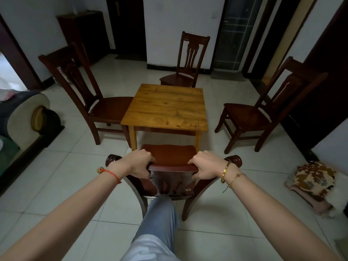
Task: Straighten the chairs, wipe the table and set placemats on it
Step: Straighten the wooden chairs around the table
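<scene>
A small square wooden desk (165, 105) is seen on a pale tiled floor (62, 162), its top bare. The near chair (172, 167) is gripped by its top rail, the left hand (138, 162) and right hand (205, 164) each closed around it, fingers (148, 154) curled over the rail, with the seat partly under the desk's near edge. A left chair (88, 91) is tucked against the desk; the far chair (188, 61) stands just beyond it; the right chair (263, 110) stands apart, open floor between. A patterned cushion (314, 179) lies right of the desk.
</scene>
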Tool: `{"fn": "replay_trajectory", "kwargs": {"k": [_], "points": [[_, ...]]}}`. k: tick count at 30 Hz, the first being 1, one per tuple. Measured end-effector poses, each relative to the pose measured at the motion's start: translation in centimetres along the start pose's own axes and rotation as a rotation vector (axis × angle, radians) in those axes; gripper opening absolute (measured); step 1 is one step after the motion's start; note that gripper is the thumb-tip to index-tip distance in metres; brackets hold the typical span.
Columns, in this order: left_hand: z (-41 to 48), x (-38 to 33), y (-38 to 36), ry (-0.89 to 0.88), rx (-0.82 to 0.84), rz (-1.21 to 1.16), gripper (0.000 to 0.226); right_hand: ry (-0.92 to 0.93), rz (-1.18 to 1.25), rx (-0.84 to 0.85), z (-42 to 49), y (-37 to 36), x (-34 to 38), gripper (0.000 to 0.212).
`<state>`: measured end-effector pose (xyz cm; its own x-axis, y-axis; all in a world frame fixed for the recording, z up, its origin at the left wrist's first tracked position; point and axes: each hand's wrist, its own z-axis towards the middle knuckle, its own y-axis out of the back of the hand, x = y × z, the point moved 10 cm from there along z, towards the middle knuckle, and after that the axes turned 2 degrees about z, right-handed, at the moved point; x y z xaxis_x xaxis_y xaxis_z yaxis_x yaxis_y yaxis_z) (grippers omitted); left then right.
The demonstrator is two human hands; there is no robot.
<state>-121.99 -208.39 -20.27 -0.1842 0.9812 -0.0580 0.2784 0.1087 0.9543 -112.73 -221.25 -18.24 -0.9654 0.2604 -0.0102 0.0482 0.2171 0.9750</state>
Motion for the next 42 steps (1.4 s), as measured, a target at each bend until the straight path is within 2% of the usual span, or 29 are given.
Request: {"fn": "replay_trajectory", "kwargs": {"k": [10,12,15,19,21,24,29,35,42], "points": [[-0.2,0.0,-0.4,0.014,0.039,-0.014,0.029,0.038,-0.006,-0.013,0.5,-1.2,-0.6,0.060],[-0.4,-0.2,-0.7,0.031,0.037,-0.010,0.044,0.022,0.001,-0.002,-0.1,-1.7,-0.9,0.061],[-0.9,-0.3,-0.7,0.060,0.038,-0.058,0.087,-0.032,0.169,0.041,-1.3,-1.8,-1.4,0.071],[-2.5,-2.4,2.5,0.061,-0.094,-0.455,0.110,-0.064,0.495,0.018,-4.7,0.7,-1.9,0.081],[-3.6,-4.3,5.2,0.055,-0.214,-0.616,0.110,-0.105,0.633,-0.053,-7.2,2.9,-2.7,0.077],[-4.6,-7.2,9.0,0.043,-0.372,-0.762,0.094,-0.162,0.804,-0.190,-11.2,6.2,-4.5,0.069],[-4.8,-13.9,14.2,-0.062,-0.465,-0.964,0.084,-0.232,1.094,-0.414,-19.0,10.8,-8.5,0.069],[-0.4,-21.8,19.8,-0.215,-0.450,-1.046,0.082,-0.328,1.137,-0.554,-25.6,13.3,-15.8,0.073],[9.2,-27.4,25.0,-0.341,-0.421,-1.026,0.085,-0.418,1.081,-0.657,-27.3,15.0,-26.2,0.071]]}}
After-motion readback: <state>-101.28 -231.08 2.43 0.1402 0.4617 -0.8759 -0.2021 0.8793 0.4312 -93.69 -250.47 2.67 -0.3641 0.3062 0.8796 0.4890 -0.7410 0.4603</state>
